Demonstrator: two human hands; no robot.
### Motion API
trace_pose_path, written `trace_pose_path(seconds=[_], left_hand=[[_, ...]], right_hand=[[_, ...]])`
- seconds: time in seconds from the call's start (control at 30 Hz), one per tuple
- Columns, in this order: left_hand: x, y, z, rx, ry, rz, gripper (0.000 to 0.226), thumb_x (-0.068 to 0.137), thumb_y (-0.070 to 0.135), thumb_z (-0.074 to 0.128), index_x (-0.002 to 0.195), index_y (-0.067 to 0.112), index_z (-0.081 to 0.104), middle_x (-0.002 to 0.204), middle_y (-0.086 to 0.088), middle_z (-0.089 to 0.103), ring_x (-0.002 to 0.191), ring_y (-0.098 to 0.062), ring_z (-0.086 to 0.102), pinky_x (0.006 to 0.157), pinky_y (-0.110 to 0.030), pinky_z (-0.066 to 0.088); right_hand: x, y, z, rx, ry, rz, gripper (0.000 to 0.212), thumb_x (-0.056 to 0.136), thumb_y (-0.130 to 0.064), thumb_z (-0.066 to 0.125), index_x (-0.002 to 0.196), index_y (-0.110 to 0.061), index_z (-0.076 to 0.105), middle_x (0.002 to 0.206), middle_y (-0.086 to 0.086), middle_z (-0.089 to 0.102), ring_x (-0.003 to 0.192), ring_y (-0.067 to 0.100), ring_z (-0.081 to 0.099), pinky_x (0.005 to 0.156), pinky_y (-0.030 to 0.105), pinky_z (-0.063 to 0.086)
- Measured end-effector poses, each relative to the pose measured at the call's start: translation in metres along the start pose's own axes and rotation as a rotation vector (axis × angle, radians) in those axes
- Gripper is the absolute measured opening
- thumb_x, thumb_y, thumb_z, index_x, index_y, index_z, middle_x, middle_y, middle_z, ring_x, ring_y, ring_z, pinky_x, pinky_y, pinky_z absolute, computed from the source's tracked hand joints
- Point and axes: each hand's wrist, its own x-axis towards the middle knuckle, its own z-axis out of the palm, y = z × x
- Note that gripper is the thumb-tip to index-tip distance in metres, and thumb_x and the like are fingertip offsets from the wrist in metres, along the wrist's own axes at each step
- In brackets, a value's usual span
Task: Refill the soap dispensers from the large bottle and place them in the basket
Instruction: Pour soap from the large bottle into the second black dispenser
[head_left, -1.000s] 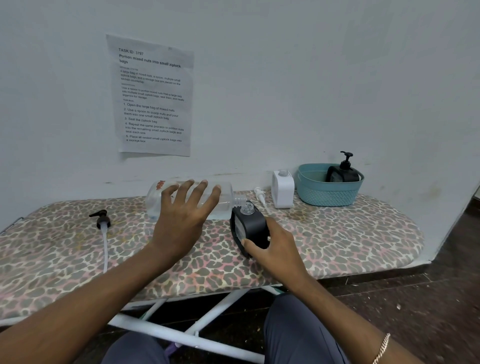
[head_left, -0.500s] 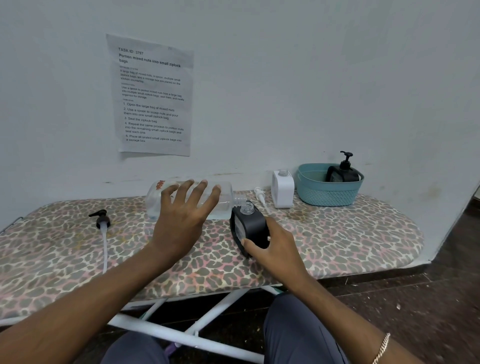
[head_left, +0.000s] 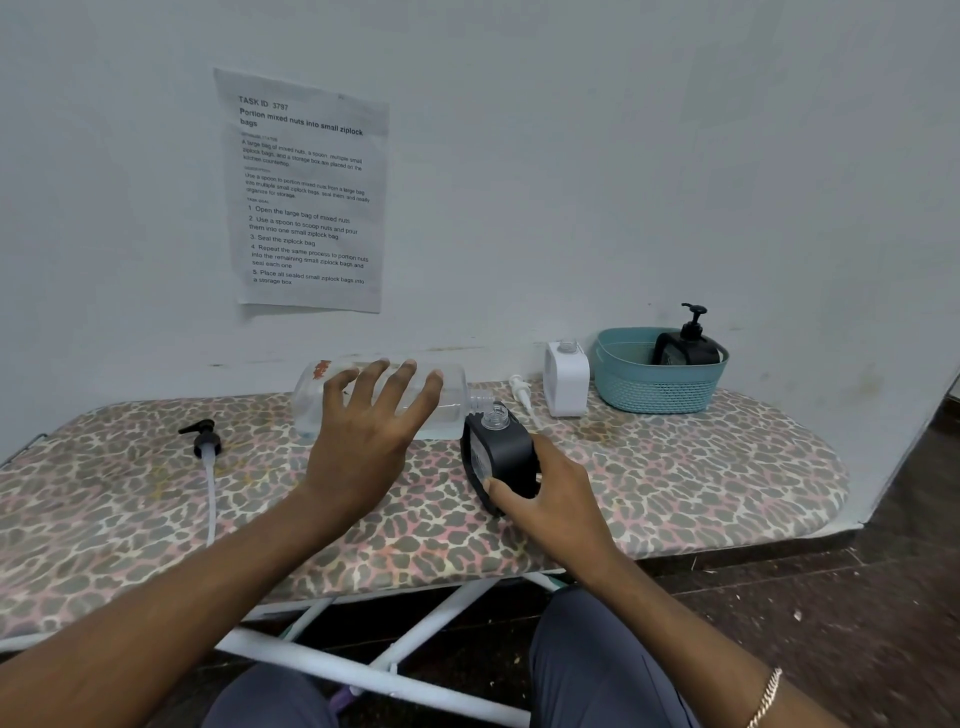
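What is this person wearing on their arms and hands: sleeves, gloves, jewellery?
No sleeves or gloves: the left arm and right arm are bare up to the frame edge. The left hand and right hand show no rings. A pale metal chain bracelet circles the right wrist.

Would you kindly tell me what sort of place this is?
Probably a makeshift recording spot in a plain room: an ironing board serves as table, and a printed task sheet hangs on the bare wall.
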Motion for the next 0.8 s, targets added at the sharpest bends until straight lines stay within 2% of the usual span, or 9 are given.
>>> trace_pose_path(seconds=[0.2,0.4,0.67,0.8], left_hand=[[0.0007,0.0002,-0.0015,-0.002,0.003,-0.001,0.074,0.074,-0.015,0.068,0.143,0.012,0.063,0.139,-0.021,0.066,0.126,-0.045,0.063,0.098,-0.058,0.041],[0.0005,0.0003,-0.0015,0.001,-0.002,-0.004,0.075,0.074,-0.015,0.068,0.144,0.012,0.063,0.14,-0.02,0.065,0.127,-0.045,0.062,0.099,-0.058,0.04],[0.0004,0.0002,0.0002,0.008,0.008,-0.002,0.075,0.074,-0.015,0.067,0.144,0.012,0.062,0.139,-0.02,0.065,0.126,-0.045,0.062,0.099,-0.058,0.039],[0.0009,-0.0004,0.0005,0.011,0.009,0.002,0.075,0.074,-0.014,0.068,0.144,0.013,0.062,0.14,-0.02,0.065,0.126,-0.044,0.062,0.099,-0.058,0.039]], right_hand=[[-0.0001,0.0002,0.0,-0.001,-0.001,0.001,0.036,0.081,-0.048,0.073,0.111,-0.035,0.059,0.101,-0.018,0.067,0.09,-0.001,0.062,0.074,0.025,0.052],[0.0,0.0004,-0.0001,0.007,0.0,0.006,0.038,0.081,-0.047,0.073,0.114,-0.034,0.06,0.102,-0.017,0.068,0.091,0.001,0.064,0.077,0.03,0.056],[-0.0008,0.0001,0.0,0.007,-0.003,-0.003,0.038,0.081,-0.049,0.072,0.113,-0.033,0.06,0.102,-0.018,0.068,0.09,0.001,0.063,0.076,0.029,0.056],[-0.0007,-0.0002,-0.0003,0.015,-0.007,-0.006,0.036,0.081,-0.048,0.072,0.111,-0.035,0.059,0.1,-0.018,0.067,0.09,-0.001,0.062,0.072,0.022,0.05]])
